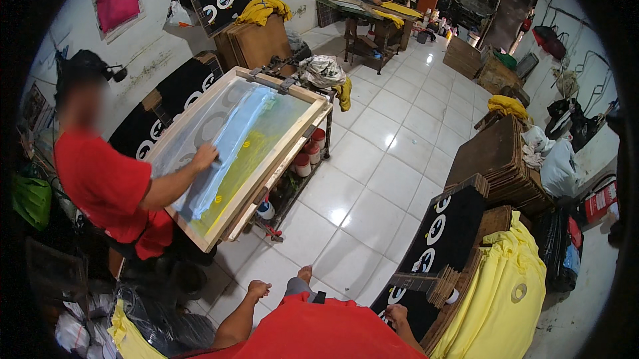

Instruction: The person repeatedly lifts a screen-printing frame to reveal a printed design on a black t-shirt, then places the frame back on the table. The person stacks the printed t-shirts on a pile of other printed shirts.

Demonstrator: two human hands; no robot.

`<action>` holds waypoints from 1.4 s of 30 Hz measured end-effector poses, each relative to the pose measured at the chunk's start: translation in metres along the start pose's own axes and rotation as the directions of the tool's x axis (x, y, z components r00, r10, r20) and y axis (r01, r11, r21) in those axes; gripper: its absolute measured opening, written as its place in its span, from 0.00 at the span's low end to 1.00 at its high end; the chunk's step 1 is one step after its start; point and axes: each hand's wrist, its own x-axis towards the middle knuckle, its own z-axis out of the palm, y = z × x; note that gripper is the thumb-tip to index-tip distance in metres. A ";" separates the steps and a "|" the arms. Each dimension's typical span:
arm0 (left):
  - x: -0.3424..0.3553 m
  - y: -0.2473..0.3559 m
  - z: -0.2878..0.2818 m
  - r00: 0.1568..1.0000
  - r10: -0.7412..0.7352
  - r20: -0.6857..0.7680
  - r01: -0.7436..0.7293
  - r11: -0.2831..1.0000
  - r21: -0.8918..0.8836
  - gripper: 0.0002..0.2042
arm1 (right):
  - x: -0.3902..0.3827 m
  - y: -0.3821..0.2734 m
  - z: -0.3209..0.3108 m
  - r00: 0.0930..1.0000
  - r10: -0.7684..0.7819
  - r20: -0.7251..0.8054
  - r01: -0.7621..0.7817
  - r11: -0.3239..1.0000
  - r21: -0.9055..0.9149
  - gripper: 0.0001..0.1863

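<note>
White tiled floor (373, 179) open down the middle; printing frame (233, 146) blocks left, stacked boards (499, 159) right.

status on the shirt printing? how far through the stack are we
Done: a pile of yellow shirts lies on boards at right, the top one bearing a round print. In hand: the right hand rests at the black printed boards; the left hand hangs free. A co-worker in red is wiping the screen. Left: more yellow shirts wait at the back; count unclear.
</note>
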 end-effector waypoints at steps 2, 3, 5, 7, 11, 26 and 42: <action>0.000 -0.004 0.002 1.000 -0.005 0.009 0.005 1.000 0.015 0.10 | 0.000 0.001 -0.001 1.000 0.002 -0.006 -0.002 1.000 0.003 0.04; -0.001 -0.007 0.003 1.000 -0.019 0.017 0.019 1.000 0.019 0.10 | 0.000 0.001 -0.001 1.000 0.006 -0.001 -0.006 1.000 0.001 0.04; -0.001 -0.011 0.004 0.999 -0.028 0.021 0.028 1.000 0.009 0.10 | -0.001 0.004 -0.003 1.000 0.004 0.004 -0.004 1.000 -0.014 0.04; -0.002 -0.014 0.005 0.999 -0.032 0.017 0.032 0.999 0.001 0.10 | 0.000 0.009 -0.005 1.000 -0.008 -0.001 0.008 0.999 -0.039 0.04; -0.003 -0.017 0.004 1.000 -0.027 -0.005 0.027 1.000 -0.006 0.10 | 0.007 0.018 -0.005 1.000 0.018 0.015 -0.018 0.999 -0.026 0.04; -0.002 -0.047 0.005 0.999 -0.036 0.003 0.036 0.995 -0.088 0.10 | 0.013 -0.008 0.011 0.998 -0.047 0.030 0.049 0.997 -0.067 0.03; -0.008 -0.024 0.000 0.999 -0.040 0.013 0.041 0.996 -0.079 0.08 | 0.013 0.012 0.014 0.999 -0.051 -0.011 0.052 0.995 0.085 0.03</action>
